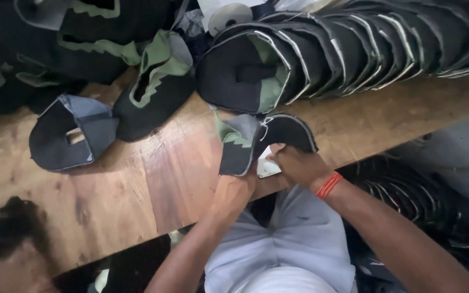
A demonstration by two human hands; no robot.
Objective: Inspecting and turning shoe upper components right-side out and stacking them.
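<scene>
Head view looks down at a worn wooden counter (153, 184) where 2 bare hands work on 1 black fabric shoe upper (264, 142) with a pale green lining. That upper sits at the near edge of the counter, just in front of the person's body, partly lifted off the wood. Left hand (235, 187) has its grip clamped on the upper's left flap, fingers wrapped behind the dark cloth so only the back of the hand and wrist show. Right hand (295, 164), with a red thread band (328, 185) on its wrist, has its grip pinched together on the upper's inner edge, beside a small white piece (267, 168) tucked under the cloth. Behind the hands, a long row of nested black uppers (365, 49) with light trim runs along the far right of the counter. Another green-lined upper (156, 92) lies near the middle, and a grey-edged black upper (69, 133) lies well apart to the left. More dark uppers (55, 38) are heaped at the far left corner.
</scene>
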